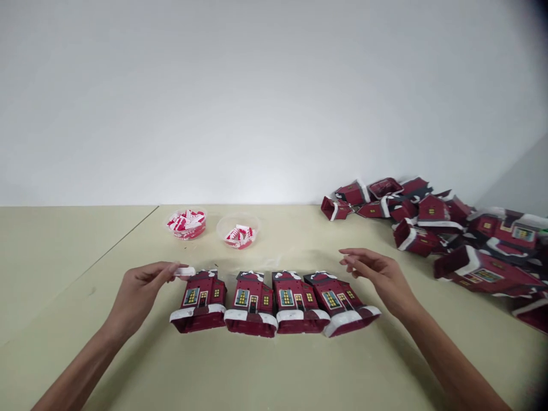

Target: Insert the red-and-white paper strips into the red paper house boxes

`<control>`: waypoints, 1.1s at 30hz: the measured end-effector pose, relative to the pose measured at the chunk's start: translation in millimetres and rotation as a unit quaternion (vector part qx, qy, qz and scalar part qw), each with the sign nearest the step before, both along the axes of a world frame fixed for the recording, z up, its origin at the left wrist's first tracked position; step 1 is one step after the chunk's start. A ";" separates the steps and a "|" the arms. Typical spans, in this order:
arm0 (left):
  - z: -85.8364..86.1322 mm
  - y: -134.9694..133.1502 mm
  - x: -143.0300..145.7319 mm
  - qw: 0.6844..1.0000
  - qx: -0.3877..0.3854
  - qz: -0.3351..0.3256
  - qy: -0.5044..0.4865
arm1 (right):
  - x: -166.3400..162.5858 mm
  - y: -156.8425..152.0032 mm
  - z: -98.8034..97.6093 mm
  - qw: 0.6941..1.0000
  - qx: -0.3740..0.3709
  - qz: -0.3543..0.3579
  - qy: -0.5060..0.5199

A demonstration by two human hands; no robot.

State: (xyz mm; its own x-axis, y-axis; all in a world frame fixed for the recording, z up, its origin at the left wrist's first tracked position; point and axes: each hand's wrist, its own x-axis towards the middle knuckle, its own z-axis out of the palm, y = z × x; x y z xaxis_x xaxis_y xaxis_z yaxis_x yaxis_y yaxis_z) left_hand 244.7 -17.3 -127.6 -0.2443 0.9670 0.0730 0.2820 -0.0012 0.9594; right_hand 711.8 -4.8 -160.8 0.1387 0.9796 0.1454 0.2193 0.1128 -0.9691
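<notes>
Several dark red house-shaped boxes with white snowy roofs and lit windows lie in a row (274, 302) on the beige table (274, 371) in front of me. My left hand (143, 288) pinches a small white piece (185, 272) at the roof of the leftmost house box (200, 301). My right hand (377, 274) hovers just above and to the right of the rightmost house box (340, 302), fingers apart and curved, holding nothing.
A heap of more red house boxes (432, 220) spreads along the right side of the table to its edge. Two clear plastic cups with red-and-white pieces stand behind the row: one (187, 223) left, one (238, 231) right. A plain wall rises behind.
</notes>
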 end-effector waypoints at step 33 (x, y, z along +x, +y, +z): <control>-39.8 -18.0 -10.4 0.972 -0.051 -0.229 0.019 | -260.2 42.4 61.0 0.740 0.173 0.526 -0.381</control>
State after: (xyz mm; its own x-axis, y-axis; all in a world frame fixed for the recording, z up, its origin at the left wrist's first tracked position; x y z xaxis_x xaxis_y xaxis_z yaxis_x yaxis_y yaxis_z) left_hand 234.3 -35.3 -167.4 0.2148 0.9762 -0.0284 0.3094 -0.0404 0.9501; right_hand 451.6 37.5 -99.8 -0.9266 0.3718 0.0566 0.3007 0.8227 -0.4824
